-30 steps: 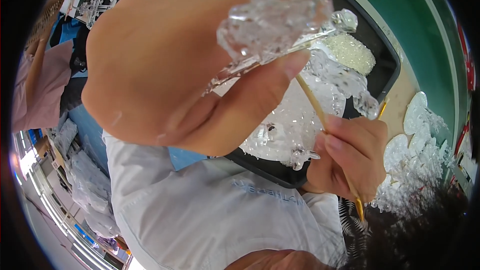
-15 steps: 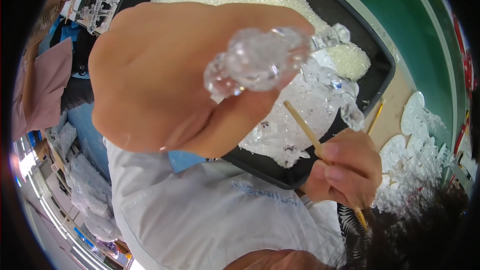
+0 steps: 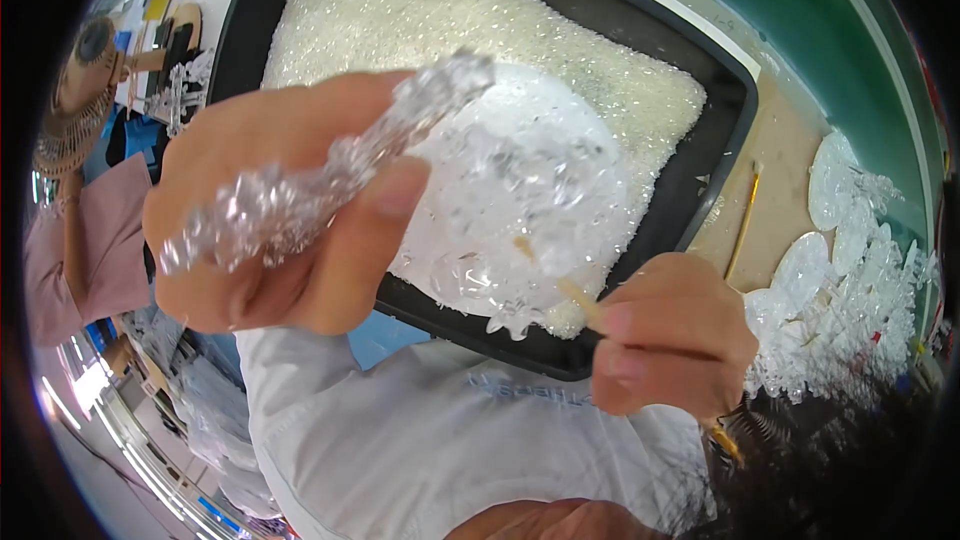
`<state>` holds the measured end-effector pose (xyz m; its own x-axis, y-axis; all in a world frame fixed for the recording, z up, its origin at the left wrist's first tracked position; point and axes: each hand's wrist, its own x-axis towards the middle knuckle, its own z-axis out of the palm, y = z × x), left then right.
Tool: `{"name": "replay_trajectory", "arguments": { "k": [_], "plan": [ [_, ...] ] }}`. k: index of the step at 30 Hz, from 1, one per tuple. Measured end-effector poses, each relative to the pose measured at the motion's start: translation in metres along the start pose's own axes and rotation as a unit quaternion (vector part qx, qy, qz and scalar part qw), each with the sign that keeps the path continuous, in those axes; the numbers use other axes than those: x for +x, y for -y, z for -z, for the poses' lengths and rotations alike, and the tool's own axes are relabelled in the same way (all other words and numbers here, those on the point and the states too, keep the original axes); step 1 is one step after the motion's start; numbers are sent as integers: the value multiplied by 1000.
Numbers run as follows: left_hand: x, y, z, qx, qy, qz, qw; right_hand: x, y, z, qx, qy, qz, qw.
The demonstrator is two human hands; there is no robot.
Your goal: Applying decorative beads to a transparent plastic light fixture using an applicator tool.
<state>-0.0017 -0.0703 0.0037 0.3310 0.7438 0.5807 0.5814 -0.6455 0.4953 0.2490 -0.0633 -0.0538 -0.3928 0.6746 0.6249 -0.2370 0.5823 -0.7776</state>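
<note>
My left hand [image 3: 250,135] is closed, its thumb and fingers pinching a clear, knobbly plastic ornament [image 3: 290,205] whose beaded stem slants up to the right. Behind its upper end sits a frosted round disc [image 3: 450,210] with clear bumps, over the tray; whether the two are joined I cannot tell. My right hand [image 3: 680,330] is lower right, fingertips pressed around a thin wooden stick [image 3: 578,298]. The stick's blunt tip points at the disc's lower edge. A yellowish end of it shows below the hand.
A black tray [image 3: 735,130] holds glittering clear granules [image 3: 380,20]. To the right lie a thin yellow stick [image 3: 745,215] and a heap of clear plastic discs and spiky pieces [image 3: 830,310]. At far left are a fan [image 3: 85,70] and another person's pink clothing [image 3: 110,240].
My left hand has moved left and lower, turning the ornament so its beaded stem and the round disc show. My right hand has shifted slightly left with the stick. More of the granules is visible.
</note>
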Motion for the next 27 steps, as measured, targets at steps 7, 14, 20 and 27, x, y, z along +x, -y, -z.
{"name": "replay_trajectory", "arguments": {
  "k": [7, 14, 20, 27],
  "plan": [
    [2, 18, 2, 32, -12, 41, 999, -3, -6, -7, -38, -33, 49, 998],
    [1, 15, 12, 92, -11, 35, 995, -3, -4, -10, -53, -52, 26, 997],
    [0, 6, 14, 114, 2, 89, 989, 6, 4, -7, -99, 1, -14, 995],
    [0, 9, 10, 102, -29, 75, 992, 4, 6, -11, -75, -41, -17, 996]
  ]
}}
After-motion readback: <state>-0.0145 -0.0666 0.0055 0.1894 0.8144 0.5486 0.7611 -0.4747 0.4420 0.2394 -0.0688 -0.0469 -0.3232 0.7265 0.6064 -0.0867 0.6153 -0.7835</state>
